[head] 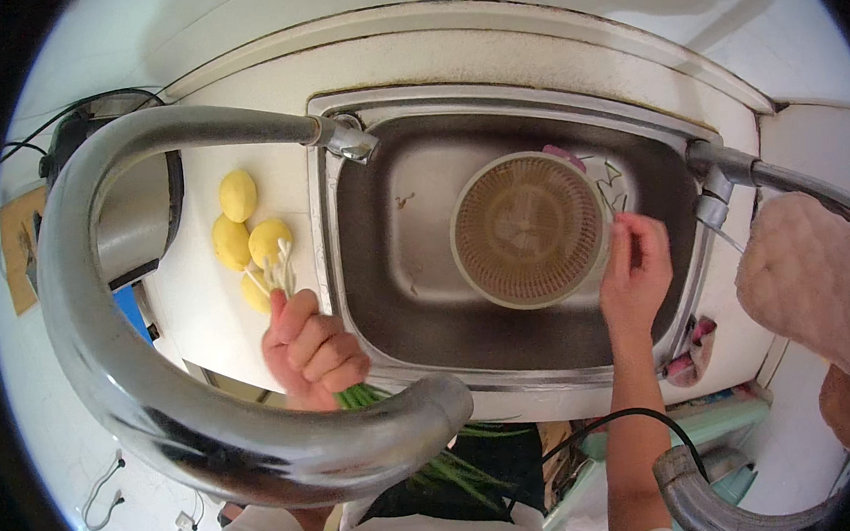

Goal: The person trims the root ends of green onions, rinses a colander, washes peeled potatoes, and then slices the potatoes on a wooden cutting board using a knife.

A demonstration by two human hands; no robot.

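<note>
My left hand is closed around a bunch of thin green stalks, probably spring onions or chives. Their white root ends stick out above my fist, and the green leaves trail down past the sink's front edge, partly hidden by a thick chrome tube. Inside the stainless steel sink sits a round basket with slatted walls. My right hand is at the basket's right rim, thumb and fingers bent together; whether it pinches anything is unclear. Green scraps lie on the sink floor just beyond it.
Several yellow oval fruits or vegetables rest on the white counter left of the sink. Behind them stands a metal appliance. The curved chrome tube crosses the left foreground. A pinkish towel hangs at right, above a crumpled cloth.
</note>
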